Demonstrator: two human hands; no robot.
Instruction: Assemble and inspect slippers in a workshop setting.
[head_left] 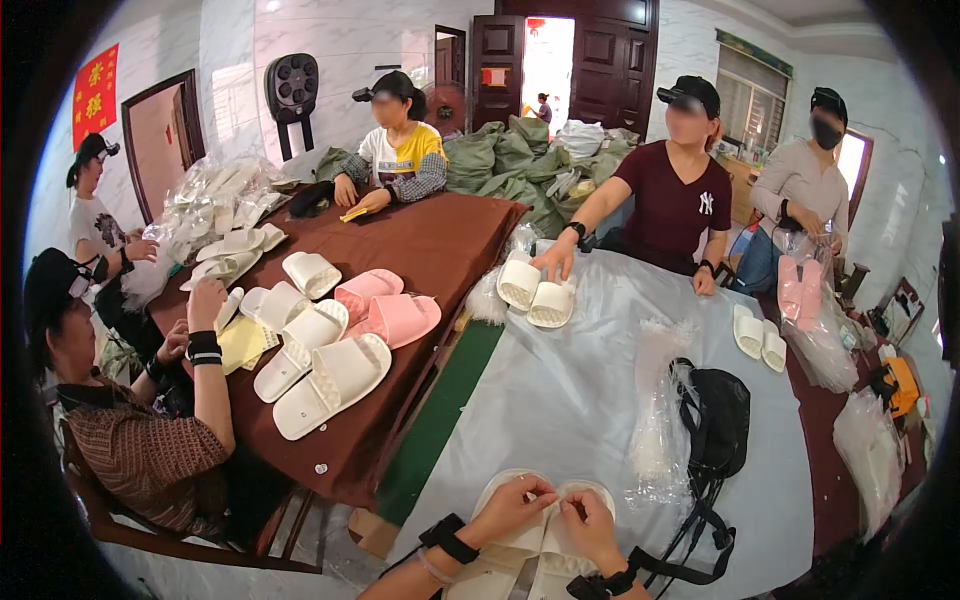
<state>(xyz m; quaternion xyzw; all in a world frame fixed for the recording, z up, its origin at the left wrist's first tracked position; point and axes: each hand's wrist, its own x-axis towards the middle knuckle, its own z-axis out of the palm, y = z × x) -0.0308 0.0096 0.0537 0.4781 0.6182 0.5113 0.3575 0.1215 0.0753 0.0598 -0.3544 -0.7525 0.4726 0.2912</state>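
Note:
Close in front of me on the grey-covered table lies a pair of cream slippers (496, 565), side by side. Over their far ends are my left hand (514, 509) and my right hand (590, 522), thumbs and fingertips drawn together and almost meeting. Whatever the fingertips pinch, if anything, is too small to make out. Both wrists wear black bands. Right of my hands are a black bag (716, 420) with loose straps and a stack of clear plastic bags (660, 415).
Across the grey table (560, 400), a person in maroon touches another cream pair (537, 292); more cream slippers (759, 338) lie at right. The brown table (450, 225) at left holds cream and pink slippers (388, 308). People work around it. Green sacks (510, 150) are piled behind.

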